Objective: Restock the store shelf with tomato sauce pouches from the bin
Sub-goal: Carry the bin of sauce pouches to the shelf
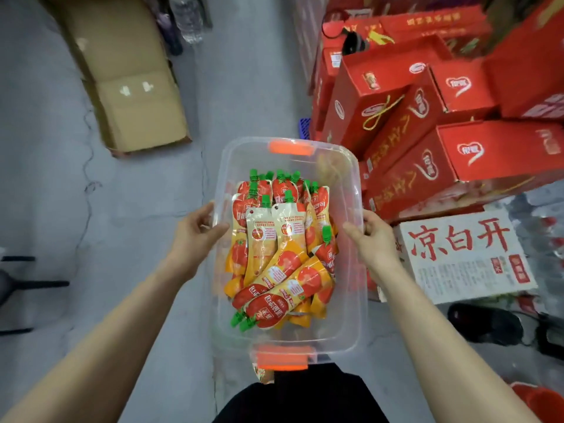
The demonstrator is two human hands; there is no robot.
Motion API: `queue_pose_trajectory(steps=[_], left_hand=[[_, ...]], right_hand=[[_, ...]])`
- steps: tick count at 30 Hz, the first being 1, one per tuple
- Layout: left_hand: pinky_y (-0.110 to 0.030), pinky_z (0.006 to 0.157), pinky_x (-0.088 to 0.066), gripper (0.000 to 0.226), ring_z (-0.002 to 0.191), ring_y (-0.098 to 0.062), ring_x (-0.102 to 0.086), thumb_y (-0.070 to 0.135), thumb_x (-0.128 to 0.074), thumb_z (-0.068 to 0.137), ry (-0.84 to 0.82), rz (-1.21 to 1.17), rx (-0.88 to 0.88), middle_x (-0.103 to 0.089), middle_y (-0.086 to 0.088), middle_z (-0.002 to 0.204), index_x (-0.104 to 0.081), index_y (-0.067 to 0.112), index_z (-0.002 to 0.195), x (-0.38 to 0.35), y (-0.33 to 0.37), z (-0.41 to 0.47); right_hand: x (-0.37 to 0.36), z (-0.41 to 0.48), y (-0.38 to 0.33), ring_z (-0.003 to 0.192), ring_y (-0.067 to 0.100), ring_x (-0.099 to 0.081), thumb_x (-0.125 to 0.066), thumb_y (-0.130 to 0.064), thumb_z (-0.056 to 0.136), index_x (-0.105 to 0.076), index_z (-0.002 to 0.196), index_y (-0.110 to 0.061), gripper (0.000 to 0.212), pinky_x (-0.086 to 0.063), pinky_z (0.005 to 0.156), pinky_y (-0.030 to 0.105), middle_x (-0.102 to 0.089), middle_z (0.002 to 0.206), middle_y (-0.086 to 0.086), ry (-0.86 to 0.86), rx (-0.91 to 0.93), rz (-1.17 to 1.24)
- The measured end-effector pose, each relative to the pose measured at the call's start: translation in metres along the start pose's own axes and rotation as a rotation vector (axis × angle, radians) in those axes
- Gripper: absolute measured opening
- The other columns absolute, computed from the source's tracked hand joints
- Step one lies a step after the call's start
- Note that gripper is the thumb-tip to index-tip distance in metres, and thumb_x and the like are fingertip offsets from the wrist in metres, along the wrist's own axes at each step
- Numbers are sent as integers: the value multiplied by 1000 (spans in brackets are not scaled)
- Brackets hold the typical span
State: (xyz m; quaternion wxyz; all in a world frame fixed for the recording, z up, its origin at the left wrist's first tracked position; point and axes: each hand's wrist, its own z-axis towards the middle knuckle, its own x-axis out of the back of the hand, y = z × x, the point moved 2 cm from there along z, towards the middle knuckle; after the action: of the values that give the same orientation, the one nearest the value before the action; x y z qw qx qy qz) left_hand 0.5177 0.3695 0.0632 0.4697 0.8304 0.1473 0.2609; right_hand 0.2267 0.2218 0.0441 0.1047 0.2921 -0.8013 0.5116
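Clear plastic, with an orange latch at each end, the bin [290,154] hangs between both hands over a grey floor. The left hand [195,232] clamps the left rim, thumb over the edge and fingers curled on the wall outside; the right hand [370,236] grips the right rim the same way. To carry it well, I would keep the rim level and both grips even, since the load sits loose and could slide to one end. Inside lie the tomato sauce pouches [280,251], red and yellow with green caps, heaped flat and crisscrossed. No shelf is in view. Red cartons [427,154] are stacked at right, and an open cardboard box [131,87] lies at left.
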Motion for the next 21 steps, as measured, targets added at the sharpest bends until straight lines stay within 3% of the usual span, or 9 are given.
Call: queue_pose_trajectory(steps=[3,7,12,15,17,19,21], left_hand=[[-23,55,-48,44,68,-11,-49,12,-66,89,60,-41,11,-44,3,75,-53,26,129,20,24,46],[-18,54,-52,44,69,-12,-53,9,-64,90,137,-75,26,-46,3,76,-51,34,123,46,63,111],[-55,84,-53,52,82,-25,-52,11,-67,88,186,-110,72,-43,-7,84,-51,20,137,86,108,222],[-60,88,-50,46,84,-26,-53,12,-68,88,160,-139,38,-47,-9,89,-58,27,130,107,137,305],[-53,88,-54,44,85,-22,-56,8,-66,89,147,-172,34,-54,-8,94,-58,26,128,120,157,363],[-37,80,-56,55,81,-12,-57,9,-65,89,133,-181,60,-56,-1,97,-47,15,141,133,180,421],[-22,69,-50,62,72,-5,-52,11,-66,89,119,-173,60,-52,6,86,-41,12,145,144,207,476]], right_hand=[[-28,59,-52,80,19,-59,-71,-27,87,-63,113,-28,27,-52,82,42,-65,91,7,-64,51,-10],[-63,141,-126,94,23,-66,-71,-44,72,-64,118,-26,50,-55,91,46,-71,104,7,-118,115,-47],[-108,240,-228,98,25,-68,-74,-29,84,-59,130,-21,49,-54,93,45,-71,103,11,-154,124,-71],[-137,304,-283,103,25,-67,-76,-30,83,-57,135,-17,56,-53,96,45,-70,107,9,-151,126,-56],[-156,345,-318,101,28,-67,-77,-30,82,-58,134,-16,58,-53,96,47,-70,105,14,-126,123,-52],[-173,384,-351,93,27,-67,-77,-33,78,-59,131,-18,58,-54,93,51,-69,102,19,-94,116,-48],[-188,424,-384,87,28,-67,-76,-40,71,-60,129,-21,63,-55,89,52,-68,101,24,-80,110,-26]])
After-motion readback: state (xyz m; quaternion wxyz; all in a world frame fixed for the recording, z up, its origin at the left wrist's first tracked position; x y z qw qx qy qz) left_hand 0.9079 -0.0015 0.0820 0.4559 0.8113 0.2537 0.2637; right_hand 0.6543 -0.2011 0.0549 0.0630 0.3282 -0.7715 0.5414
